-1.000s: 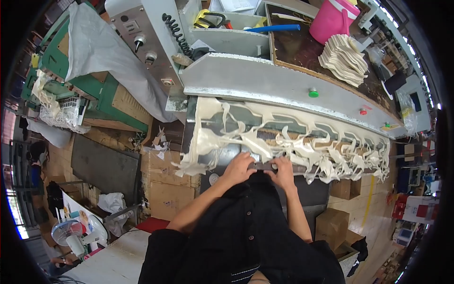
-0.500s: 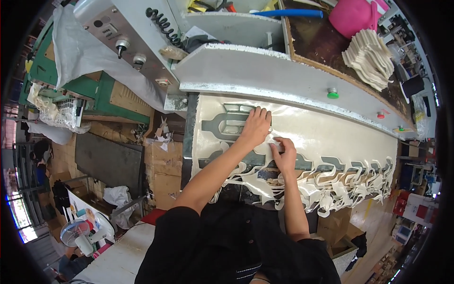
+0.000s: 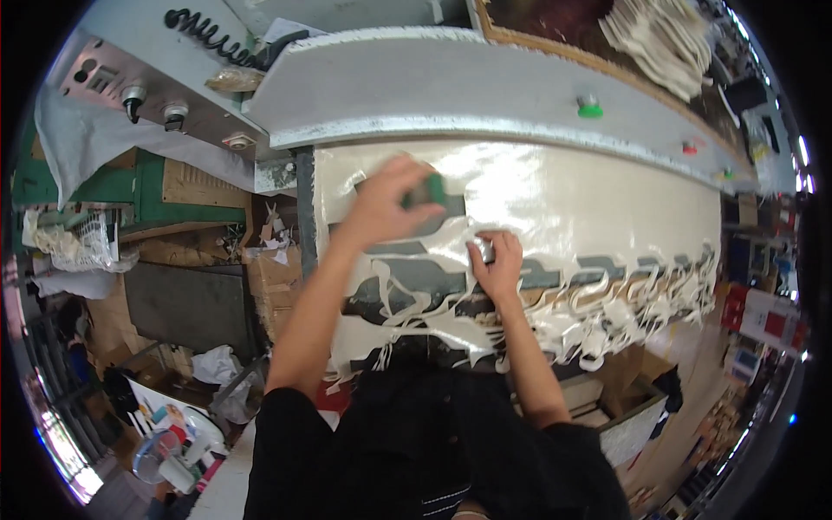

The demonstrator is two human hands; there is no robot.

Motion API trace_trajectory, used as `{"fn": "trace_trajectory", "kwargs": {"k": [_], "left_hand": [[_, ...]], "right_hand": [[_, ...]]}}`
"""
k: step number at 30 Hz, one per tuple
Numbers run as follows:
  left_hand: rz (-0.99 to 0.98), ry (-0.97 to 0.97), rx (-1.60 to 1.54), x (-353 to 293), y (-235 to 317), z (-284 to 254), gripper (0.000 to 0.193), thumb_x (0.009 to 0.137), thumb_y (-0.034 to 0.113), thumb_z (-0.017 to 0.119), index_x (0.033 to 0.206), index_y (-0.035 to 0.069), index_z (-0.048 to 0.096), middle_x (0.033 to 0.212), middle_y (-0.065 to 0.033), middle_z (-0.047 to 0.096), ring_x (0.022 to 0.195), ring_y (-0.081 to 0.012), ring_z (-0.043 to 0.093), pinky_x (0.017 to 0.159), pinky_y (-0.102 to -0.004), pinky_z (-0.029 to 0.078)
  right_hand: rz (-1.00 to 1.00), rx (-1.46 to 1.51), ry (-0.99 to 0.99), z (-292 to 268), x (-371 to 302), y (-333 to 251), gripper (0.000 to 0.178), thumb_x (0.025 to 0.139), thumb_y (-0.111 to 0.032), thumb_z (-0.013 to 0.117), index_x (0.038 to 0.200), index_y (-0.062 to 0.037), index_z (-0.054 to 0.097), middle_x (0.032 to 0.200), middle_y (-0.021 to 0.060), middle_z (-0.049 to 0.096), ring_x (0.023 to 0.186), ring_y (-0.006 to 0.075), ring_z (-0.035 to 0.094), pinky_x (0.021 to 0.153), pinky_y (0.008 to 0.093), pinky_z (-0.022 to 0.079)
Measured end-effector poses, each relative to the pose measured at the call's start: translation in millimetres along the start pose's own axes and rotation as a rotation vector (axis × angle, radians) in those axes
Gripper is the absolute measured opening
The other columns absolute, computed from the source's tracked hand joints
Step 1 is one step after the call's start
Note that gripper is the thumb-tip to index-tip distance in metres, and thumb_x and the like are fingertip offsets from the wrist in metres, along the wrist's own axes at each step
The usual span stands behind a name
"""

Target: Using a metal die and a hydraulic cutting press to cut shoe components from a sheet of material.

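Note:
My left hand [image 3: 388,201], smeared by motion, is raised over the left part of a glossy cream sheet [image 3: 607,191]. Its fingers and thumb close round a green-edged piece [image 3: 436,189], which looks like a cutting die; the hand hides most of it. Beneath and beside it, dark cut-out openings [image 3: 433,276] show in the sheet. To the right, my right hand [image 3: 501,267] rests low on the sheet by the cut edge. Its thumb and fingers curl round a small shiny patch I cannot make out. Loose cream offcut strips [image 3: 598,316] hang along the near edge.
A grey machine beam [image 3: 416,87] with a green button [image 3: 590,108] spans the far side. A control panel [image 3: 143,95] stands at far left. Stacked cream pieces [image 3: 663,43] lie on the shelf at far right. A cardboard box [image 3: 626,373] stands below right.
My left hand has moved left and up off the sheet with the die, uncovering part of a dark opening. My right hand has shifted slightly left. The whole view has shifted.

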State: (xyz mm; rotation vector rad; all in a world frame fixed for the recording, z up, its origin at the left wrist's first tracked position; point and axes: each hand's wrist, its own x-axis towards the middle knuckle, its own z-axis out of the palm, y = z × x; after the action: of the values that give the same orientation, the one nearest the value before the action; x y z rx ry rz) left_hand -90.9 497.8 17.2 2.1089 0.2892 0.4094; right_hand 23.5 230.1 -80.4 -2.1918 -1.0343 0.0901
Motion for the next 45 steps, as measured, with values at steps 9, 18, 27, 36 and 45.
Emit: {"fn": "trace_trajectory", "kwargs": {"k": [9, 18, 27, 36, 45], "left_hand": [[0.025, 0.409, 0.225, -124, 80, -98, 0.065, 0.065, 0.001, 0.096, 0.125, 0.001, 0.070, 0.118, -0.0128, 0.067, 0.111, -0.0269, 0.067, 0.102, -0.0396, 0.053], [-0.215, 1.107, -0.756, -194, 114, -54, 0.033, 0.095, 0.008, 0.079, 0.125, 0.003, 0.065, 0.107, -0.0060, 0.071, 0.103, -0.0170, 0.070, 0.089, -0.0335, 0.059], [-0.865, 0.772, -1.655, -209, 142, 1, 0.030, 0.107, 0.037, 0.063, 0.114, 0.008, 0.065, 0.098, -0.0105, 0.073, 0.080, -0.0241, 0.074, 0.069, -0.0437, 0.067], [-0.194, 0.567, -0.455, -228, 179, 4, 0.078, 0.071, 0.030, 0.101, 0.129, -0.003, 0.059, 0.127, -0.0250, 0.065, 0.111, -0.0328, 0.071, 0.095, -0.0409, 0.060], [0.054, 0.353, 0.003, -232, 163, 36, 0.032, 0.077, 0.011, 0.094, 0.098, 0.002, 0.072, 0.099, -0.0153, 0.074, 0.085, -0.0260, 0.075, 0.072, -0.0341, 0.058]], "right_hand": [[-0.037, 0.198, -0.043, 0, 2, -52, 0.029, 0.083, -0.019, 0.086, 0.105, -0.0075, 0.072, 0.104, 0.0112, 0.068, 0.095, 0.0325, 0.063, 0.088, 0.0419, 0.049], [-0.063, 1.105, -0.427, 22, -81, -147, 0.145, 0.062, -0.061, 0.099, 0.167, -0.0016, 0.018, 0.166, 0.0209, 0.033, 0.148, 0.0329, 0.042, 0.124, 0.0475, 0.030], [-0.663, 1.342, -0.246, -40, -17, -192, 0.143, 0.055, -0.073, 0.094, 0.167, -0.0172, 0.025, 0.170, 0.0287, 0.026, 0.155, 0.0476, 0.031, 0.125, 0.0586, 0.029], [0.054, 1.919, -0.324, -115, -47, -243, 0.129, 0.077, -0.094, 0.060, 0.172, -0.0239, 0.007, 0.174, 0.0255, 0.017, 0.159, 0.0440, 0.023, 0.127, 0.0584, 0.025], [0.569, 1.724, 0.066, -120, -71, -241, 0.088, 0.102, -0.078, 0.039, 0.170, -0.0235, 0.023, 0.156, 0.0108, 0.049, 0.141, 0.0284, 0.048, 0.116, 0.0513, 0.042]]}}
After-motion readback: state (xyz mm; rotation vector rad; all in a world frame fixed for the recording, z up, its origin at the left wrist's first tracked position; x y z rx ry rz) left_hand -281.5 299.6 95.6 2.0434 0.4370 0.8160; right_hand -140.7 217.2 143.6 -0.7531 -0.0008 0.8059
